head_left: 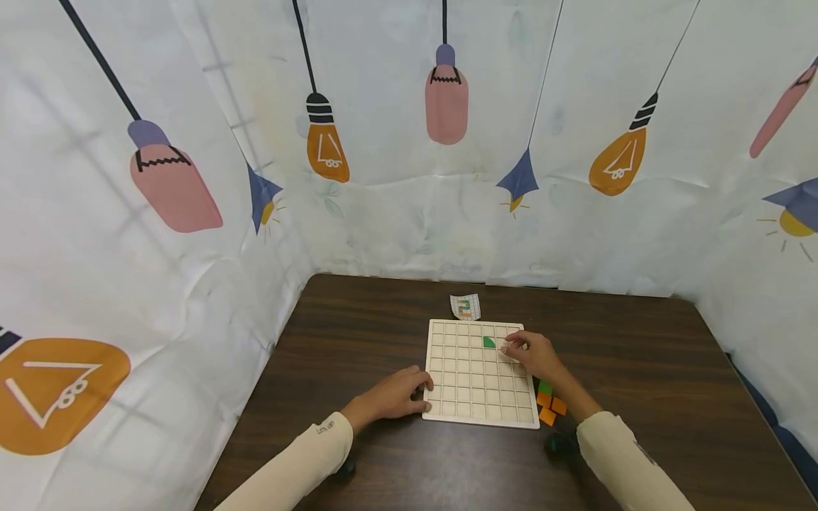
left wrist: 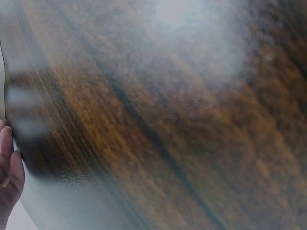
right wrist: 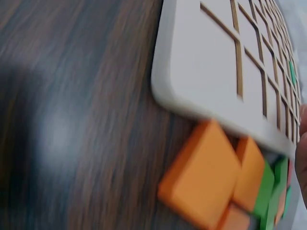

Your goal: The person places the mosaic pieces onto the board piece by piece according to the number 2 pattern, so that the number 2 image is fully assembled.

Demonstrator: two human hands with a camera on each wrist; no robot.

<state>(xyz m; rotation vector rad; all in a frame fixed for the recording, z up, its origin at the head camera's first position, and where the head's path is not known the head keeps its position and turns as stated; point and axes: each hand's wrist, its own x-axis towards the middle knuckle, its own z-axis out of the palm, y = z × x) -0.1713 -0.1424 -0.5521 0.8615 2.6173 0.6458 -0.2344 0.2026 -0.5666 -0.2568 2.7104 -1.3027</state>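
The right hand (head_left: 535, 355) is over the far right part of the pale gridded board (head_left: 476, 390), its thumb and index finger bent close to each other; I cannot tell whether they pinch anything. The left hand (head_left: 399, 392) rests at the board's left edge, near the near left corner, with thumb and fingers spread apart. Just left of the right fingertips, a green piece (head_left: 488, 342) lies on the grid. Orange blocks (head_left: 547, 416) and green ones cluster beside the board's right edge, toward its near corner. Beyond the far edge lies a small printed card (head_left: 465, 306), on the dark wooden table (head_left: 371, 319).
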